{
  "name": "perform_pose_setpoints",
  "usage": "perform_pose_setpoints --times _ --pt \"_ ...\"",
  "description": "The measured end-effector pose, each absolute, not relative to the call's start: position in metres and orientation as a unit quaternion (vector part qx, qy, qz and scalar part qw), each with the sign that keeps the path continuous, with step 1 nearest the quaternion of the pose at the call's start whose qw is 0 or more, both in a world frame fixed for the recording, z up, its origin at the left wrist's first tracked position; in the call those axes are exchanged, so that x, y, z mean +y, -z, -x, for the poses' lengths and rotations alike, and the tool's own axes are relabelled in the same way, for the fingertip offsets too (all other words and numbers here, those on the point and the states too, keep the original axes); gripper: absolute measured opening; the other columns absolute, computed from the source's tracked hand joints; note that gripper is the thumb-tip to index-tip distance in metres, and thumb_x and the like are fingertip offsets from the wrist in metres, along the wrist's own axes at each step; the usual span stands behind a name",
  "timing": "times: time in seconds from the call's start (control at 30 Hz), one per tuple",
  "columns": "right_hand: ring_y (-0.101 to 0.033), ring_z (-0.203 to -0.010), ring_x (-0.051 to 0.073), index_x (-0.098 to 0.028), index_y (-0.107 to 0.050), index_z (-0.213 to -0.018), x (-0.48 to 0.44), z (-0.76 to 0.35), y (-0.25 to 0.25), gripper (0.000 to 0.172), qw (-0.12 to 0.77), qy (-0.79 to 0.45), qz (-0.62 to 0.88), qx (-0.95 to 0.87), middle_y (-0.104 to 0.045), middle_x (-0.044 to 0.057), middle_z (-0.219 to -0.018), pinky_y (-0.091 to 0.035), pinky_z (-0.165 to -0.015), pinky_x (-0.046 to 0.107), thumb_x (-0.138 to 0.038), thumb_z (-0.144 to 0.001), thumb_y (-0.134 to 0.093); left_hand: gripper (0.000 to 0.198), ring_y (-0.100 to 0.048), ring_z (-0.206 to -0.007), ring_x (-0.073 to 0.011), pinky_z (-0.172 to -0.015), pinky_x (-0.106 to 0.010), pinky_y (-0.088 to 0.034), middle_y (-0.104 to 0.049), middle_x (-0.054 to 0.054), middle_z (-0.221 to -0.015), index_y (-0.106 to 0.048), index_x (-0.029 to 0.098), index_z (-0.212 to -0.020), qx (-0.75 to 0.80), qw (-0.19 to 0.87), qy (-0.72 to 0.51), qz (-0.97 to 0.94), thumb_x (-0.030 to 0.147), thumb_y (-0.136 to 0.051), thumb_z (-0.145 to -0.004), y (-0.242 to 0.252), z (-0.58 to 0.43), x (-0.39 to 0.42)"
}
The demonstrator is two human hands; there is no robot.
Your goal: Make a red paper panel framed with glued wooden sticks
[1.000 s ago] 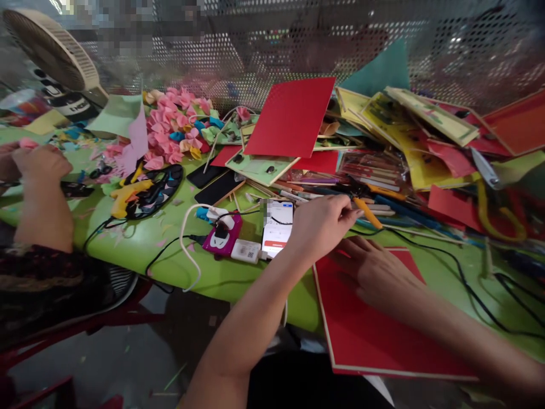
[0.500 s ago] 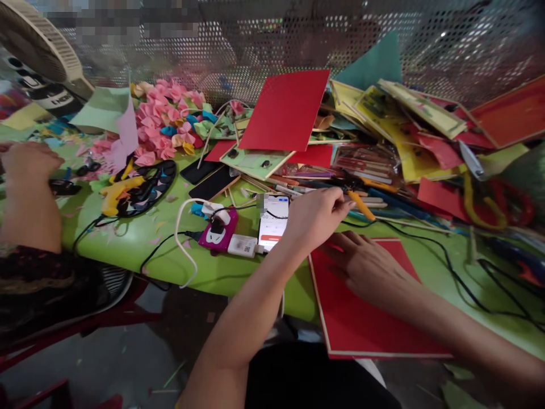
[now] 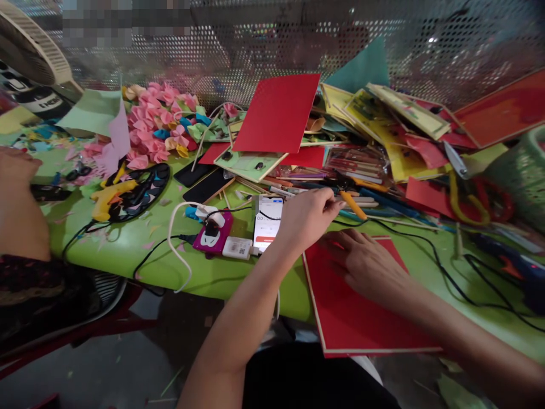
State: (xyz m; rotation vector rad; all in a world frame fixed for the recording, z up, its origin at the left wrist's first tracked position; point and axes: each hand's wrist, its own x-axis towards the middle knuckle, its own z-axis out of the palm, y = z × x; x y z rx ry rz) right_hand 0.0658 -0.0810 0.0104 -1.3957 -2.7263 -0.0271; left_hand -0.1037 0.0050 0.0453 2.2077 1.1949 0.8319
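My left hand (image 3: pixel 310 217) hovers at the far edge of a red board (image 3: pixel 366 324), just above the tabletop. Its fingers are curled together, and whatever they may pinch is hidden. Flat on the same board lies my right hand (image 3: pixel 370 270), fingers stretched out toward the far left corner. Pale strips line the board's left and near sides, and its near part juts over the table edge. Beside my left wrist is a lit phone (image 3: pixel 267 224). An orange-handled tool (image 3: pixel 353 205) lies just past my left fingertips.
Left stand a purple power strip (image 3: pixel 213 234) and a yellow glue gun (image 3: pixel 111 200). Behind are pink paper flowers (image 3: pixel 155 116), an upright red sheet (image 3: pixel 276 113) and piled craft cards. A dark glue gun (image 3: pixel 528 272) and cables lie right. Another person's arm (image 3: pixel 21 210) rests far left.
The whole scene has shifted slightly left as the camera turned a little to the right. Both my hands keep nearly the same pose over the red board.
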Motion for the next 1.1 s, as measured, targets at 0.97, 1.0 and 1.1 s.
perform_pose_setpoints --times 0.97,1.0,1.1 --pt "-0.060 -0.121 0.033 -0.016 -0.061 -0.143 -0.116 -0.169 -0.012 0.046 0.137 -0.002 0.597 -0.790 -0.068 0.016 -0.135 -0.049 -0.104 0.055 -0.036 -0.107 -0.041 0.006 -0.068 -0.103 -0.0234 -0.085 -0.033 -0.051 -0.074 -0.006 -0.106 -0.067 0.019 -0.084 0.364 0.227 -0.098 -0.898 0.018 -0.065 -0.090 -0.035 0.094 0.003" --pt "-0.061 -0.120 0.034 -0.016 -0.062 -0.142 -0.118 -0.174 -0.010 0.045 0.137 0.003 0.603 -0.786 -0.069 0.016 -0.134 -0.050 -0.103 0.055 -0.036 -0.107 -0.041 0.006 -0.067 -0.107 -0.0244 -0.087 -0.034 -0.051 -0.074 -0.007 -0.107 -0.067 0.019 -0.085 0.363 0.225 -0.097 -0.899 0.020 -0.066 -0.090 -0.034 0.094 0.003" --pt "-0.061 -0.119 0.033 -0.018 -0.064 -0.139 -0.122 -0.181 -0.005 0.044 0.130 0.003 0.604 -0.786 -0.069 0.015 -0.134 -0.051 -0.102 0.056 -0.037 -0.106 -0.042 0.008 -0.064 -0.119 -0.0265 -0.093 -0.035 -0.050 -0.074 -0.007 -0.110 -0.066 0.020 -0.084 0.367 0.223 -0.086 -0.899 0.023 -0.069 -0.091 -0.031 0.094 0.003"
